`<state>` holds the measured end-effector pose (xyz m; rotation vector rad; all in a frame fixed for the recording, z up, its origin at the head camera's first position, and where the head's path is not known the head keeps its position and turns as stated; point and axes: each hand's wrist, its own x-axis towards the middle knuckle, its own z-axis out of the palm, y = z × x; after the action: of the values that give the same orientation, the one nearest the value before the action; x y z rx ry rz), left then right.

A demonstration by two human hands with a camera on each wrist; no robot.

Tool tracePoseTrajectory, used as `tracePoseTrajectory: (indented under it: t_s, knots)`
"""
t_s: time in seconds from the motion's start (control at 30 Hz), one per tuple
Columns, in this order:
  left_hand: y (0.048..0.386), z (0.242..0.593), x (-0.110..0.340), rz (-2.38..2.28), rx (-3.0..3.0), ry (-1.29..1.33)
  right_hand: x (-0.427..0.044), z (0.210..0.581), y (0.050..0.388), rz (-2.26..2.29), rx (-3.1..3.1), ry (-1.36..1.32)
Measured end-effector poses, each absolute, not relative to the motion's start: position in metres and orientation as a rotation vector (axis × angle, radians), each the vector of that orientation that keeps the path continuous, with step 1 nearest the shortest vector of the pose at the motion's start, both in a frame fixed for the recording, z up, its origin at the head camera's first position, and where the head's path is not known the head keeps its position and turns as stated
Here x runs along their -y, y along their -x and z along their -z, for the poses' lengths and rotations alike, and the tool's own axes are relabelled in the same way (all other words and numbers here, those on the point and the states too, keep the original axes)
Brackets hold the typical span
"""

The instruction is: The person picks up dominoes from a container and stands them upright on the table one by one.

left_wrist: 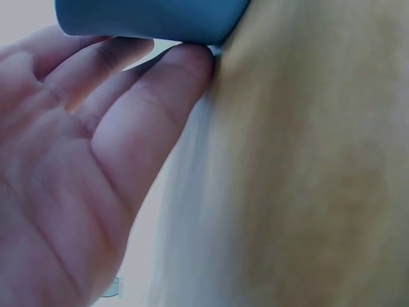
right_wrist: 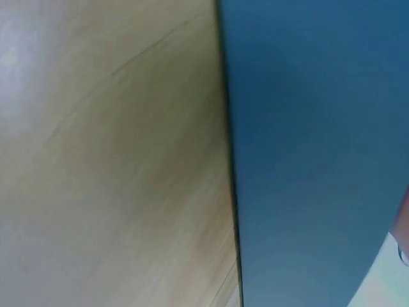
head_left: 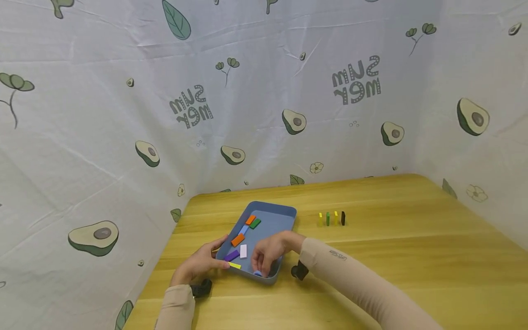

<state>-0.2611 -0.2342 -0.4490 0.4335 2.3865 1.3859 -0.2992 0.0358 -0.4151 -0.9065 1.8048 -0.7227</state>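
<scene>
A blue tray [head_left: 284,210] lies on the table, with flat domino-like blocks inside. My left hand [head_left: 202,262] holds its near left corner; in the left wrist view the thumb and fingers [left_wrist: 153,109] touch the outer wall. Reaching into the near right part, my right hand [head_left: 268,252] has its fingertips down on a light blue block [head_left: 257,273], which they partly hide. Around it lie a white block [head_left: 243,251], a purple block [head_left: 232,255] and a yellow block [head_left: 234,265]. The right wrist view shows mostly the tray's outer wall [right_wrist: 313,153].
Farther up the tray are orange [head_left: 238,240], green [head_left: 255,223] and blue blocks [head_left: 244,230]. Right of the tray, a row of several blocks stands upright on the wooden table [head_left: 392,220], ending in a black one [head_left: 343,218]. A printed cloth [head_left: 264,137] hangs behind.
</scene>
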Motion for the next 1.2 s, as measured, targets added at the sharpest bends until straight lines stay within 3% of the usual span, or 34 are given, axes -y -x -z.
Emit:
tracePoseTrajectory:
  t_s: [0.63, 1.2]
  knots:
    - [0.262, 0.450, 0.236, -1.391, -2.364, -0.436, -0.072, 0.394, 0.302, 1.137, -1.787, 1.040]
    - [0.262, 0.451, 0.236, -1.388, -2.366, -0.447, -0.144, 0.389, 0.286, 1.474, -1.866, 1.118]
